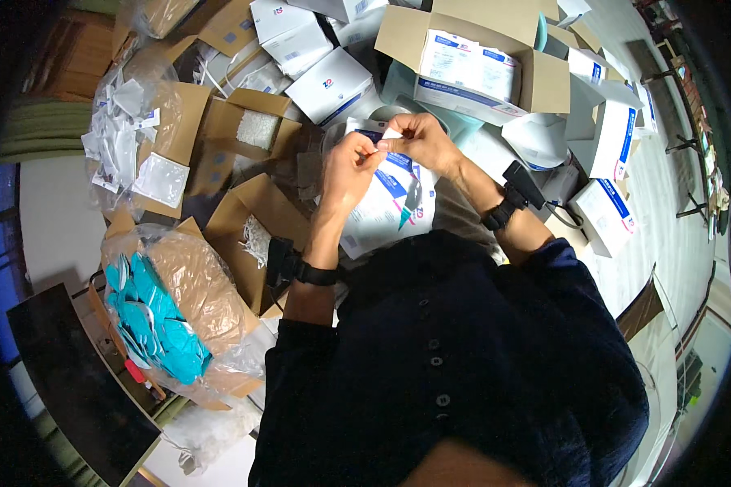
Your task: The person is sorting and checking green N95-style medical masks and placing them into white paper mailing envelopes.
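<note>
Open carton (235, 213) edge stands just beside left forearm (322, 243), left of centre. Larger carton (551, 81) with white packs (467, 65) reaches in at upper centre-right, near right hand (424, 146). Pale floor (666, 195) runs down right of frame. White printed bag (378, 213) at centre, below hands. Right hand pinches small white piece (392, 134); left hand (349, 172) curled, fingertips meeting right's. Cannot tell whether piece joins bag.

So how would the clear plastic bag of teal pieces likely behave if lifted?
The clear plastic bag would probably flop, given its crumpled film. Shiny highlights suggest it may be slippery. The teal pieces lie heaped, so they'd likely shift.
</note>
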Demonstrator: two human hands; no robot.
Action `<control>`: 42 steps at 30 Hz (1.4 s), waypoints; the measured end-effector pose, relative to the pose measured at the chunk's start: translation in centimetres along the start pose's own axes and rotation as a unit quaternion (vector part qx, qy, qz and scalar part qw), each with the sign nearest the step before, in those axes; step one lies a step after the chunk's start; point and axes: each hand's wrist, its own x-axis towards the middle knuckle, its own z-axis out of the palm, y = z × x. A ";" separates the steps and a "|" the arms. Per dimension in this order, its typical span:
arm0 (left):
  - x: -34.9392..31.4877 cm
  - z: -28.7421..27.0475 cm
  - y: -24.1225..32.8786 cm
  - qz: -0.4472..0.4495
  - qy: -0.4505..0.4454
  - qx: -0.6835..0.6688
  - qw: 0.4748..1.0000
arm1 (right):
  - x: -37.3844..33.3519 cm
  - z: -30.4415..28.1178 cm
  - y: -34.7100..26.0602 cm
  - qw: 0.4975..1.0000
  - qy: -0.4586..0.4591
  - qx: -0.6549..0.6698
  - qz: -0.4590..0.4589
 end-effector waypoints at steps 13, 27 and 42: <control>-6.5 2.6 8.4 0.074 0.052 -0.126 0.988 | -0.3 0.1 3.1 0.928 0.268 -0.250 0.069; 1.7 -3.4 1.9 -0.031 0.114 0.041 0.992 | -2.0 0.8 2.5 0.969 0.176 -0.172 -0.031; 0.7 0.2 -0.7 -0.039 -0.072 -0.004 0.997 | -1.7 -1.0 0.8 0.991 0.118 0.056 -0.004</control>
